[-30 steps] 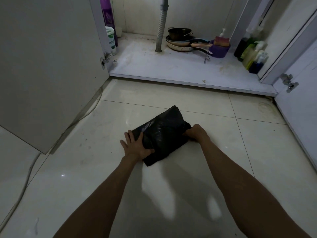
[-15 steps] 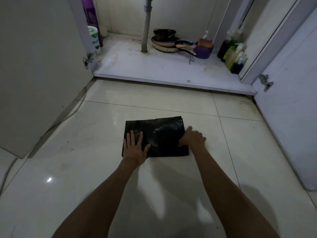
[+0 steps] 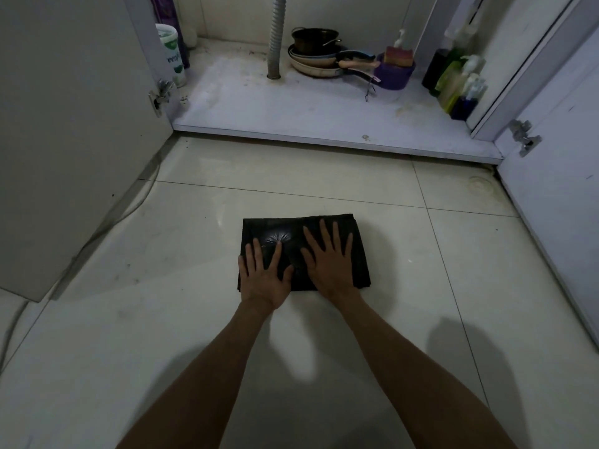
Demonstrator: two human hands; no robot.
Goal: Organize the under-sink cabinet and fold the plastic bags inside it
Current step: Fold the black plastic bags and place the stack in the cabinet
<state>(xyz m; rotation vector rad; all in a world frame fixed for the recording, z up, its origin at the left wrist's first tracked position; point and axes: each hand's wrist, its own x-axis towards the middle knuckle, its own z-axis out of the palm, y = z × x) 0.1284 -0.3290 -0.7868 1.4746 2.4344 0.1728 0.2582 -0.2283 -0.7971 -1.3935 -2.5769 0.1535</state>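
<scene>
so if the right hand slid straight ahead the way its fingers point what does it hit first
Past the black bag's far edge, bare floor tile, then probably the cabinet base's front lip.

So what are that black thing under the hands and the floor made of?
The black bag looks like thin glossy plastic film: fine wrinkles radiate around a bright glint beside the left hand. The floor looks like glazed ceramic tile, probably: pale, shiny, with thin grout lines and soft reflections.
</scene>
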